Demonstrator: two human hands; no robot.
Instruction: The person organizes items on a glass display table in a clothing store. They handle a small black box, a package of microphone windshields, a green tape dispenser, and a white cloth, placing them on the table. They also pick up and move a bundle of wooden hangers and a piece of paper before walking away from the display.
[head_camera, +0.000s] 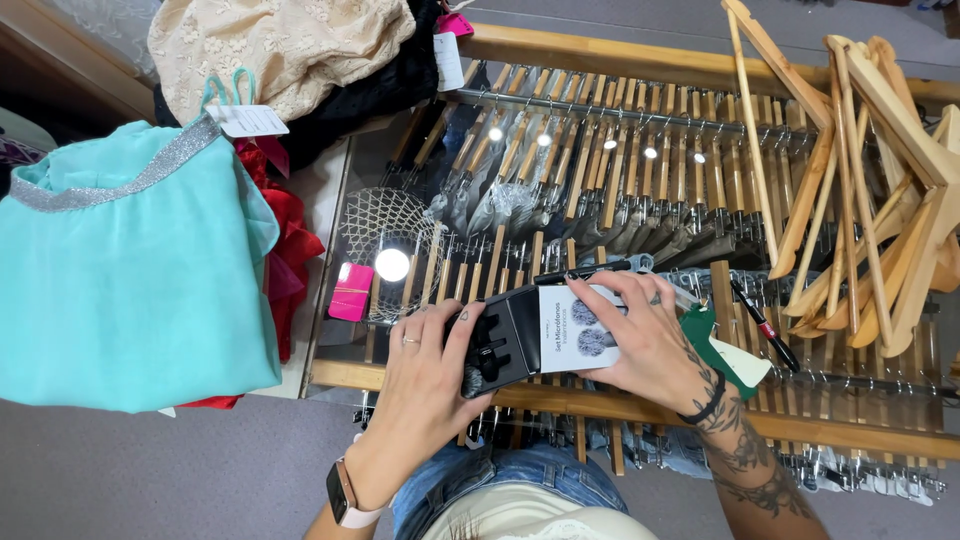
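Looking down from my head camera, I see my two bare hands meeting over a glass-topped counter (345, 372) with a wooden frame. Between them I hold a small black case (497, 345) lying open on the glass, just in front of my waist. My left hand (425, 375), with a ring on one finger and a watch at the wrist, grips the case from the left, its fingers curled over the edge and the thumb pressing on the dark parts set in the tray. My right hand (645, 335), tattooed along the forearm and wearing a dark wristband, clasps a white printed card sleeve (575, 330) that touches the case's right side, fingers wrapped around it from above.

As I judge it, the case is already out of its sleeve and opened, while the small dark pieces inside sit untouched in their slots; nothing has been lifted out yet.

Under the glass run rows of clip hangers (600, 170) with wooden bars and metal hooks. A pile of loose wooden hangers (880, 200) lies on the counter at the far right. A black pen (762, 325) rests just beside my right hand, near a green tag (702, 330). To the left lie a folded turquoise garment (130, 270) with a silver trim, red fabric (290, 250) beneath it, and a beige lace piece (280, 45) beyond. A small pink packet (351, 292) sits by a wire basket (385, 225).
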